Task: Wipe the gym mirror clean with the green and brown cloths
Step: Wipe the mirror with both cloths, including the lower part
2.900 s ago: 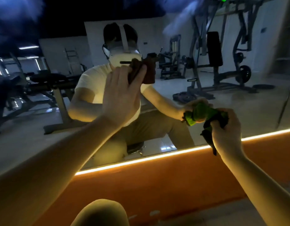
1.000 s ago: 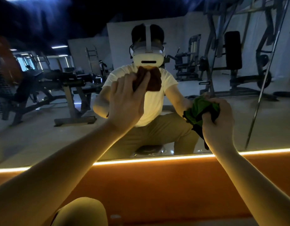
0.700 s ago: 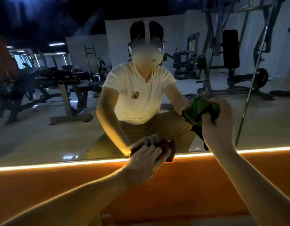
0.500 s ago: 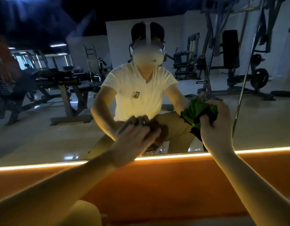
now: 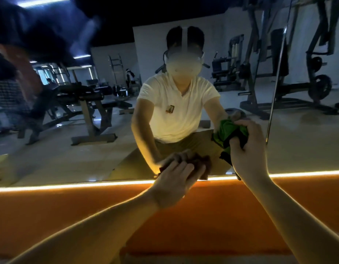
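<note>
Mirror (image 5: 50, 159): fills the upper two thirds of the view, dim. It reflects the crouching person and the gym floor. Hazy bluish patches at 11 o'clock; cannot tell whether they are smears or glare.

Brown cloth (image 5: 204, 164): dark reddish-brown, crumpled and slightly blurred. It sits at 6 o'clock on the glass, just above the bottom edge. Only its right part shows; the rest is under the fingers.

Left hand (image 5: 176, 180): fingers straight and together, flat on the brown cloth, pressing it to the mirror. No curl round it.

Green cloth (image 5: 227, 130): bright green, bunched into a wad at 1 o'clock from the brown cloth, against the glass. A darker fold hangs below the fist.

Right hand (image 5: 246, 149): fingers curled tight round the green cloth, thumb side up.

The two cloths are near each other but not touching.

Light strip (image 5: 69, 185): warm line along the mirror's bottom edge, 9 to 3 o'clock. Orange panel (image 5: 203, 216) directly below it.

Reflected in the mirror: weight bench (image 5: 92, 111) at 10 o'clock, weight machine (image 5: 307, 82) at 2 o'clock.
</note>
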